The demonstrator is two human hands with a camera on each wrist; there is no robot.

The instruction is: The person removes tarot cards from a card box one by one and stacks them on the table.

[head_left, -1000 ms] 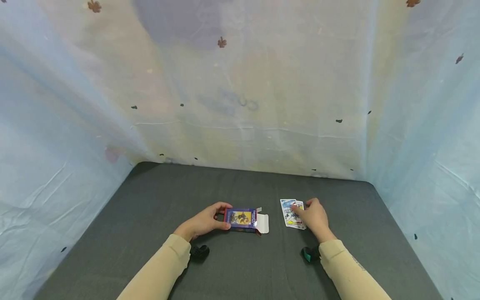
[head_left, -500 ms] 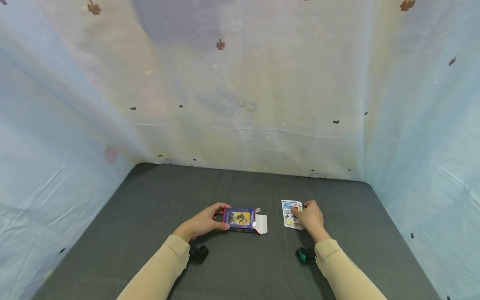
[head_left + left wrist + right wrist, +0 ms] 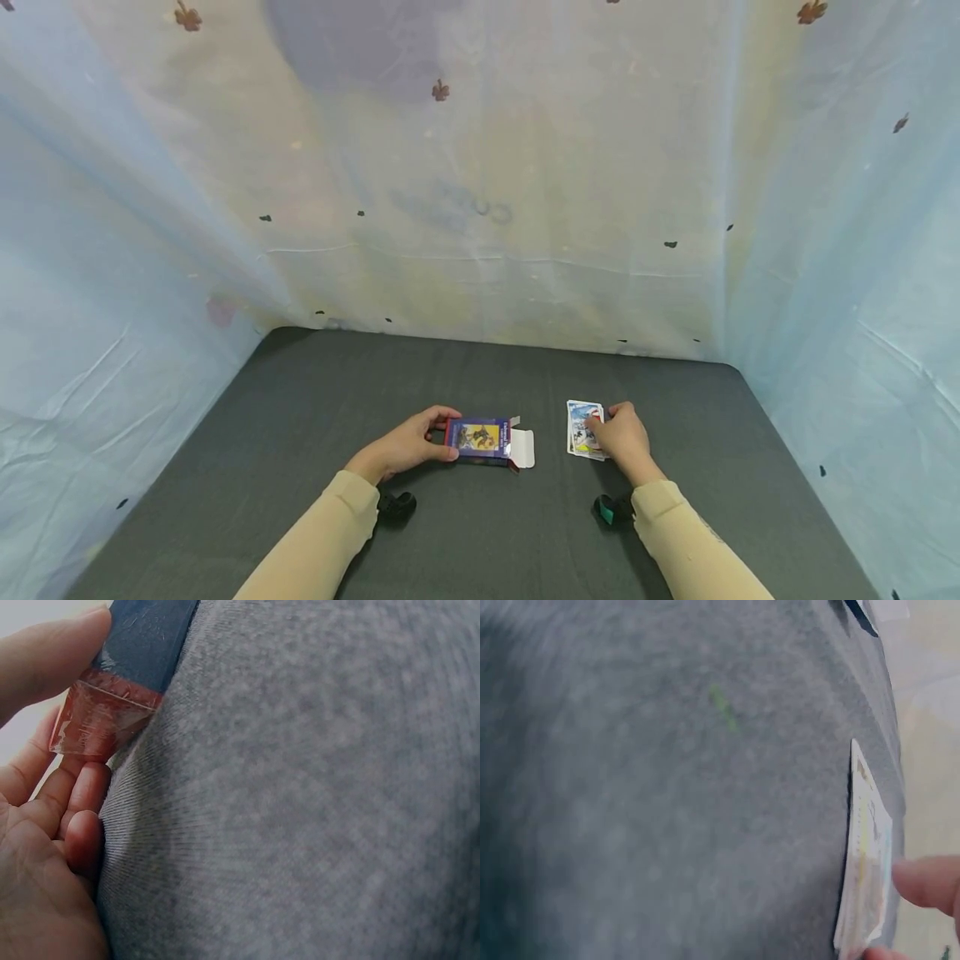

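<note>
My left hand grips the closed end of a purple and red card box, thumb along the near edge and fingers at the far edge. The box lies flat with a yellow picture on top, and its white end flap stands open toward the right. In the left wrist view the box's red end shows clear wrap under the thumb. To the right, my right hand holds a small stack of picture cards by its right side. The right wrist view shows the cards low on the cloth, fingertips at their edge.
Dark grey cloth covers the table. A pale patterned curtain hangs behind it and along both sides. A black wrist device shows under the left wrist, another under the right.
The fanned cards have come together into a neater stack under my right hand. The left hand and the box stay in place, apart from a slight shift of the head view.
</note>
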